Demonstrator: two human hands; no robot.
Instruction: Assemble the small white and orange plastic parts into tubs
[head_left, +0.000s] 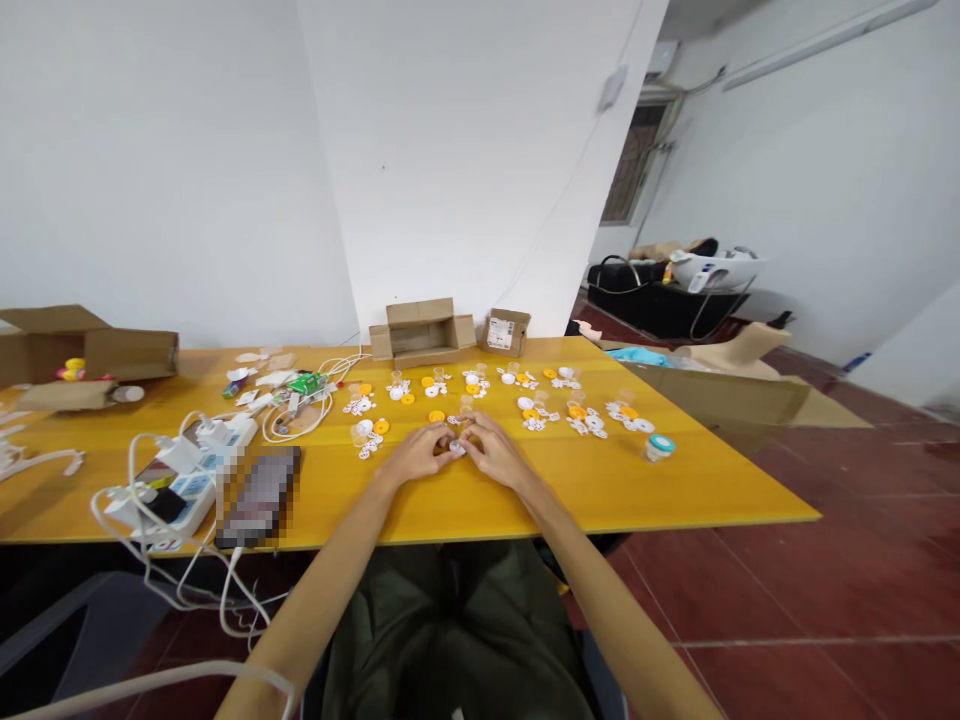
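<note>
My left hand and my right hand meet over the middle of the yellow table. Between their fingertips is a small whitish part, too small to name, with the fingers of both hands closed on it. Just beyond my fingers lie an orange disc and a clear cup. Groups of white gear-like pieces, orange discs and clear cups are spread in rows across the table. A jar with a teal lid stands to the right.
At left are a power strip with white cables and a phone near the front edge. An open cardboard box and a smaller box stand at the back. Another large carton is beyond the right edge.
</note>
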